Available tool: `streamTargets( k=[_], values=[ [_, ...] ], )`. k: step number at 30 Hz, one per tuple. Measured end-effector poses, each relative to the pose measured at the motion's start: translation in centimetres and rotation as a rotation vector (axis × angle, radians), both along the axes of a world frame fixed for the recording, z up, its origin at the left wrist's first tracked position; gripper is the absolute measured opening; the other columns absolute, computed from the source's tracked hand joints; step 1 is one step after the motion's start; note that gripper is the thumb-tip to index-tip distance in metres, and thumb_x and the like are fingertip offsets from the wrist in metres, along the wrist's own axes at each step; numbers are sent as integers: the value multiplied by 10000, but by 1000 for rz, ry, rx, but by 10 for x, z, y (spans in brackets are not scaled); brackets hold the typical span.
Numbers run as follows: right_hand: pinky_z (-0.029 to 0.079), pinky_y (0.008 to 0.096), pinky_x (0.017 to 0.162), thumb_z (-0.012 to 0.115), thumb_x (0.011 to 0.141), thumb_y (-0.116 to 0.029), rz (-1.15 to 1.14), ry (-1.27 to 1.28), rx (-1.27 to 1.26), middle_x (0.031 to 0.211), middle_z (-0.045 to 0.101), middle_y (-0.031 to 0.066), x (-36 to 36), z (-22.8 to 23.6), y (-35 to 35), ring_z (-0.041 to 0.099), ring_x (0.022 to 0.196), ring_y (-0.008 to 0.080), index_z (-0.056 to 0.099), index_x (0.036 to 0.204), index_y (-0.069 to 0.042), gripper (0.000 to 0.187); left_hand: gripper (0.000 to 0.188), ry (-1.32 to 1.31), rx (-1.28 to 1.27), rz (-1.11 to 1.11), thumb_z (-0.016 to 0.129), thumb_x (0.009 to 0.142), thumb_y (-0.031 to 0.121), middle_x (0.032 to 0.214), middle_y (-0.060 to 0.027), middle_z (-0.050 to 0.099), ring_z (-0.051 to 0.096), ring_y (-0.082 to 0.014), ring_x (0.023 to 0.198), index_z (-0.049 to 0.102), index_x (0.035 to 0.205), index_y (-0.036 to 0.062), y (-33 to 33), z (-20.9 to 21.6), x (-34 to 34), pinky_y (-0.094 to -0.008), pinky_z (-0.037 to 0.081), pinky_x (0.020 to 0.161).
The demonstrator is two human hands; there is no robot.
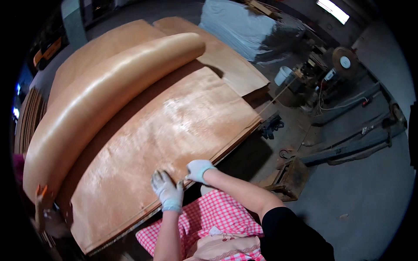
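Note:
A broad stack of thin reddish-tan wood veneer sheets [130, 161] lies in front of me, its near edge along my apron. My left hand [167, 191], in a white glove with a pale blue cuff, rests flat near that edge with its fingers stretched out. Just to its right, my gloved right hand [200, 170] is closed at the edge of the stack. Its fingertips point down at the wood; what they pinch, if anything, is too small to make out. Beyond my hands, a large veneer sheet [109, 82] is curled over into a long roll across the stack.
At the far left, another person's hand [42, 198] is at the roll's end. More veneer [222, 52] lies behind. A plastic-wrapped pile [235, 26], a white bucket [283, 75] and a metal machine frame [348, 148] stand to the right.

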State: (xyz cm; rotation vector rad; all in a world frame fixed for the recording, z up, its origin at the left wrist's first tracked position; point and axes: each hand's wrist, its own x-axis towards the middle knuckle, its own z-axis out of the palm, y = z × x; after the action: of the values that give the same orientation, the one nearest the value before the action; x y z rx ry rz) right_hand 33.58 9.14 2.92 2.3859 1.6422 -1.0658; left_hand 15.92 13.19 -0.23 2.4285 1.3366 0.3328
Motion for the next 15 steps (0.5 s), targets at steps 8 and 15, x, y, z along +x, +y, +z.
streamTargets(
  k=[8, 15],
  values=[
    [495, 414, 895, 582, 842, -270, -62, 46, 134, 1067, 681, 191, 209, 8, -68, 651, 996, 339, 689, 1083, -58, 338, 1009, 32, -77, 53, 759, 700, 345, 1526, -249, 249, 209, -386, 1423, 233, 1482, -16, 5, -6, -4, -477, 127, 1183],
    [467, 398, 946, 618, 871, -273, -397, -183, -37, 1180, 650, 139, 353, 24, -119, 606, 1097, 317, 642, 1189, -98, 364, 1021, 86, -70, 70, 763, 694, 335, 1533, -235, 246, 205, -387, 1425, 222, 1490, -4, 5, -6, -5, -455, 153, 1180]
  ],
)
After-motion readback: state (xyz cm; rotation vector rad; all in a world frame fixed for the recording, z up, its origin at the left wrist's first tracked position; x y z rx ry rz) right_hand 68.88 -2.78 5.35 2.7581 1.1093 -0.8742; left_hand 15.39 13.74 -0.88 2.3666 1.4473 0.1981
